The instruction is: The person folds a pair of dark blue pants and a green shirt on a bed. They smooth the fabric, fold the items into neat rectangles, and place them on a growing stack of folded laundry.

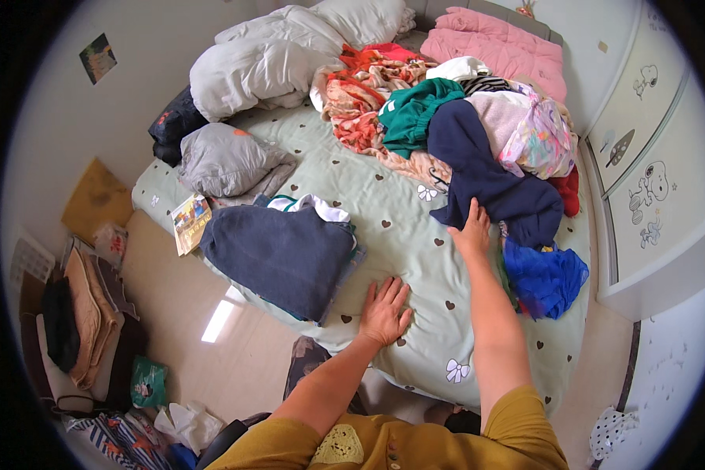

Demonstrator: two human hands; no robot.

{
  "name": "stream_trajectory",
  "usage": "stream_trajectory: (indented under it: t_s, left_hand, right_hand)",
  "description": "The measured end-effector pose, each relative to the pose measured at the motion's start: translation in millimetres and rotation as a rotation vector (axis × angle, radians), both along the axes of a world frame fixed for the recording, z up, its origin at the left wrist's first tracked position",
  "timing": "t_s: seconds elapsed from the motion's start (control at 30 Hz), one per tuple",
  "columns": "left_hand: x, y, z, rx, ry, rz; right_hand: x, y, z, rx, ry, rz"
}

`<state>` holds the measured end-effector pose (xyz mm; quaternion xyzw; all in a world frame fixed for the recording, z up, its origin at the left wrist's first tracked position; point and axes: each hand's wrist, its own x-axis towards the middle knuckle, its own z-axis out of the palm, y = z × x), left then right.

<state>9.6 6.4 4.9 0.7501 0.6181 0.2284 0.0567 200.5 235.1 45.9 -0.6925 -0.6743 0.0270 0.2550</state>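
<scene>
My left hand point(386, 311) rests palm down on the light green bed sheet point(411, 258), fingers spread, beside a neat stack topped by a folded dark blue garment point(279, 252). My right hand point(473, 230) reaches to the near edge of a rumpled navy garment point(476, 158), its fingertips at the cloth and its thumb held apart. The navy garment lies over the front of a loose clothes heap. Behind it are a green garment point(414, 111) and a floral orange blanket point(358, 111). Sheer blue fabric point(543, 276) spills from the heap's near right end.
A grey folded jacket point(229, 158) and a book point(190, 223) lie left of the stack. A white duvet point(264, 70) and a folded pink quilt point(499, 47) are at the headboard. Bags and textiles crowd the floor at left, near a brown blanket point(88, 317). A cabinet point(652, 200) flanks the right side.
</scene>
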Motion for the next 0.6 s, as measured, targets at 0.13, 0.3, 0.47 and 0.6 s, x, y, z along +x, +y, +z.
stream_trajectory:
  t_s: [0.13, 0.3, 0.47, 0.6]
  left_hand:
    - [0, 1, 1, -0.018, -0.01, 0.001]
    - [-1, 3, -2, 0.013, -0.035, -0.008]
    - [0, 5, -5, 0.0, -0.05, -0.007]
    - [0, 5, -7, 0.02, -0.049, -0.001]
  right_hand:
    - [0, 32, -7, -0.211, -0.155, -0.055]
    - [7, 59, -23, -0.112, -0.199, 0.007]
    - [0, 21, -23, -0.21, 0.072, 0.088]
    - [-33, -69, -33, -0.238, 0.166, 0.131]
